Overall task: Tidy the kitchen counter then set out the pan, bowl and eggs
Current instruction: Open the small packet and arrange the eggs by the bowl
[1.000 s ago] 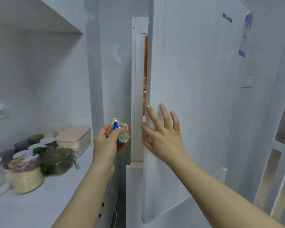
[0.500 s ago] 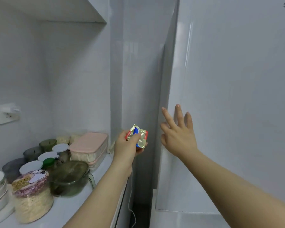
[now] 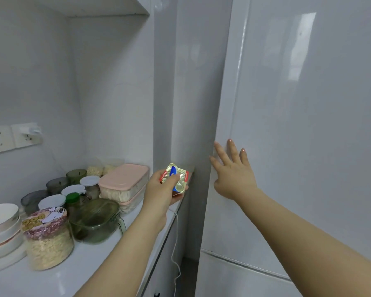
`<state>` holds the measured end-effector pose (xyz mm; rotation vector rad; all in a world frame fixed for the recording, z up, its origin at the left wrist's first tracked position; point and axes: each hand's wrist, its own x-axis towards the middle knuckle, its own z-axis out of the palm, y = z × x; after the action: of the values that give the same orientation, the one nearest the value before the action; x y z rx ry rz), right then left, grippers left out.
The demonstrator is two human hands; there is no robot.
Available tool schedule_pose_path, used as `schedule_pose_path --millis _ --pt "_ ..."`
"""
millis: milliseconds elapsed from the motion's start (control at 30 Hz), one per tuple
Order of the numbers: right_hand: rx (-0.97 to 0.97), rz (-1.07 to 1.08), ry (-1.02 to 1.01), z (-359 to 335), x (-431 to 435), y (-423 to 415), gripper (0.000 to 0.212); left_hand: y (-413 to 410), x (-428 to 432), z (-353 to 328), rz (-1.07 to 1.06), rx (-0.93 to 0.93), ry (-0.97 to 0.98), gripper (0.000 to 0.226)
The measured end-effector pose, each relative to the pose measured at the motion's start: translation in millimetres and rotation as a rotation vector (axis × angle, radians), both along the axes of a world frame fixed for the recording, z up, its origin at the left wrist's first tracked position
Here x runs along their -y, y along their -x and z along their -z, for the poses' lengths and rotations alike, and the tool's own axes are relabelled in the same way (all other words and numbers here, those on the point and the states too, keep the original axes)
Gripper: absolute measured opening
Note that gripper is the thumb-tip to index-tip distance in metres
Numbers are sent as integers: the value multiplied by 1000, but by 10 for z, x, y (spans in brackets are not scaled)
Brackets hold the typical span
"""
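A home kitchen. A tall white fridge [image 3: 308, 125] fills the right of the frame. At lower left, a white counter [image 3: 58, 275] holds food jars [image 3: 48, 239], lidded containers [image 3: 124, 185] and stacked bowls [image 3: 0, 228].

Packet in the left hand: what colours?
The packet is gold foil with blue and red print; the head view shows it.

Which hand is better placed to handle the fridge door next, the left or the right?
Probably the right hand: it is empty and lies flat on the fridge door near its edge. The left hand grips a foil packet.
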<state>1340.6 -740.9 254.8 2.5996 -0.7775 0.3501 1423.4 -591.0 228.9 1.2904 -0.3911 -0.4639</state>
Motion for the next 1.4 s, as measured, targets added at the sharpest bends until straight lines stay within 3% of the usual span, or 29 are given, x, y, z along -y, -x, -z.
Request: schedule_pose_path --millis 67,167,267,367,533,900,1000,1267,1400 --pt "112 -68 -120 -26 -56 32 58 95 -61 -7 -21 8 11 20" --pt "455 -204 -276 45 -255 149 50 254 -218 8 -86 14 29 21" --pt "650 -360 -593 179 -596 214 39 376 -436 85 -153 1 31 24" --pt "681 -528 -939 348 -1058 247 32 528 -775 207 -264 -36 36 23" --pt "607 -748 -1344 550 -1990 256 22 789 -1608 368 -515 -25 24 19" --pt "187 -1169 -1564 686 -4206 710 11 1886 -3777 471 -1050 -50 12 15" --pt "-37 -1290 -1600 734 -5092 1135 9 2497 -4578 511 -1233 -48 50 17" --pt "-547 -1230 -1930 890 -7087 2429 9 4139 -6246 598 -1517 -68 124 15" --pt "-752 -1165 -1981 1023 -7938 3071 4 4857 -7005 711 -1657 -124 150 16"
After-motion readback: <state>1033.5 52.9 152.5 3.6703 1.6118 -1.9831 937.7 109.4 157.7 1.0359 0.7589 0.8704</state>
